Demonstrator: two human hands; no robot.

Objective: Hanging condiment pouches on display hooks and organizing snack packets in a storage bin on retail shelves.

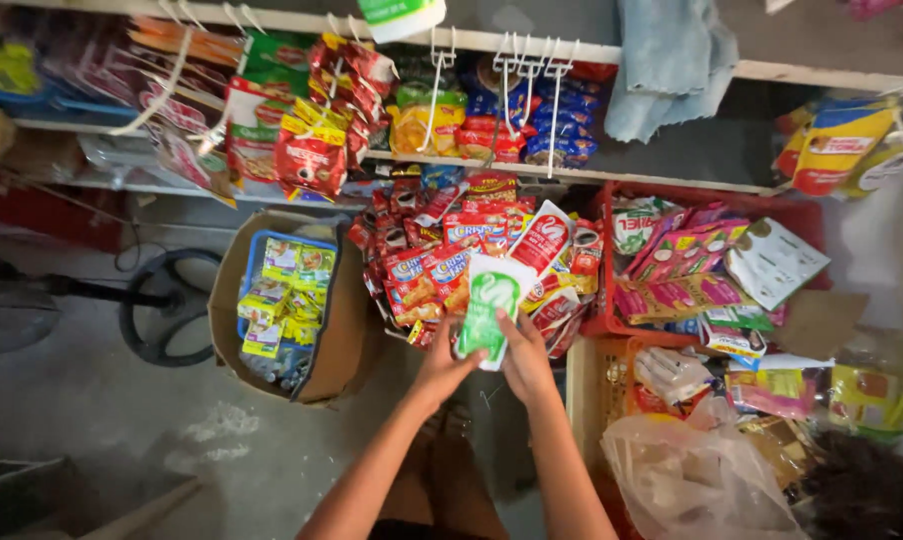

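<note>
Both my hands hold one green-and-white sachet strip (490, 303) upright in front of me. My left hand (442, 365) grips its lower left edge and my right hand (525, 362) grips its lower right edge. Right behind the strip lies a heap of red snack packets (442, 262), and a red-and-white pouch (544, 237) leans at its top right.
A cardboard box (337, 330) with a blue crate of yellow-green packets (287, 290) stands at left. A red crate (722, 195) of pink and green sachets is at right. Snack packs (312, 150) hang from white hooks (532, 70). A clear plastic bag (697, 470) sits lower right.
</note>
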